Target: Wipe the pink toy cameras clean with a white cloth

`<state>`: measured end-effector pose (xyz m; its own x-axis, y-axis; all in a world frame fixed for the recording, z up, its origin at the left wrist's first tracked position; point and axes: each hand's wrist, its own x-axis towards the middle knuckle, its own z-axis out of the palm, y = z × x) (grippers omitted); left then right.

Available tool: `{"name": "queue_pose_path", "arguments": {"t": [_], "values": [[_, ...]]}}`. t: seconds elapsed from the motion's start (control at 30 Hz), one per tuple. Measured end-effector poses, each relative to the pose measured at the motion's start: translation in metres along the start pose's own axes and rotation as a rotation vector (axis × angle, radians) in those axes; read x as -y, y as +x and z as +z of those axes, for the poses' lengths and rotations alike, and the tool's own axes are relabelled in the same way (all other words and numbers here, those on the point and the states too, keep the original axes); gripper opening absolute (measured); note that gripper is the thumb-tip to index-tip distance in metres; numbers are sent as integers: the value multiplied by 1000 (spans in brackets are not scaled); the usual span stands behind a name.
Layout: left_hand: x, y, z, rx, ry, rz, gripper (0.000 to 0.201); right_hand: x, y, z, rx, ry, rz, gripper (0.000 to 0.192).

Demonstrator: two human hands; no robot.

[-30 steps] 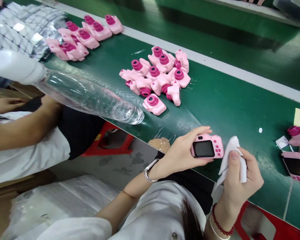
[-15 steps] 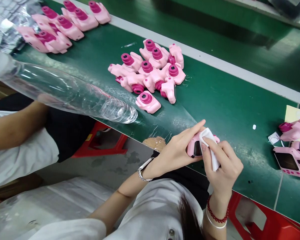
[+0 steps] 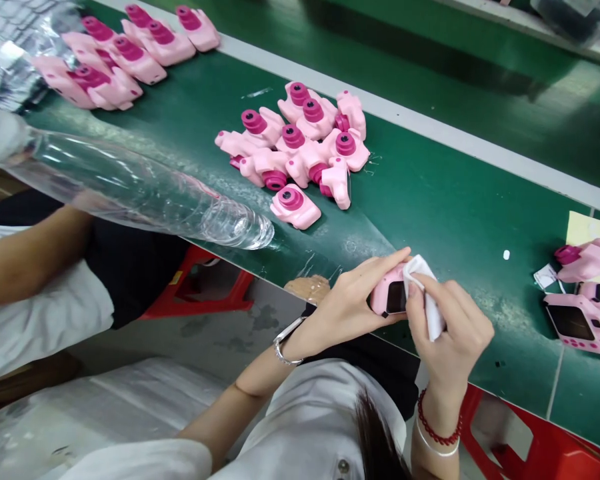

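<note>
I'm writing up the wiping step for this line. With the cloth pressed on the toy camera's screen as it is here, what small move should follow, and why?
Probably draw the white cloth sideways across the screen. The right hand presses it on the pink toy camera, which the left hand grips, and part of the dark screen shows uncovered beside the cloth.

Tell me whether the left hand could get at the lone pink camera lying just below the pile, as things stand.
Probably yes, but not freely: the left hand grips the toy camera being wiped by the right hand. The lone pink camera lies uncovered on the green belt, nothing between.
</note>
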<state>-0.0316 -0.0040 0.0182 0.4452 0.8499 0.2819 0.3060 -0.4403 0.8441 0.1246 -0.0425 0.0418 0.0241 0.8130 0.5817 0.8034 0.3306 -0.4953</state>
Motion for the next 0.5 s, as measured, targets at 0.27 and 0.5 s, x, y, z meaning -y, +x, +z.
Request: {"name": "queue_pose_path", "arguments": {"t": [0.27,0.5], "values": [[0,0,-1,13,-41,37,71,-4,5,5,-80,-67,63,8],[-9,1,-3,36,-141,31,87,-13,0,-6,-107,287,246,9]]}}
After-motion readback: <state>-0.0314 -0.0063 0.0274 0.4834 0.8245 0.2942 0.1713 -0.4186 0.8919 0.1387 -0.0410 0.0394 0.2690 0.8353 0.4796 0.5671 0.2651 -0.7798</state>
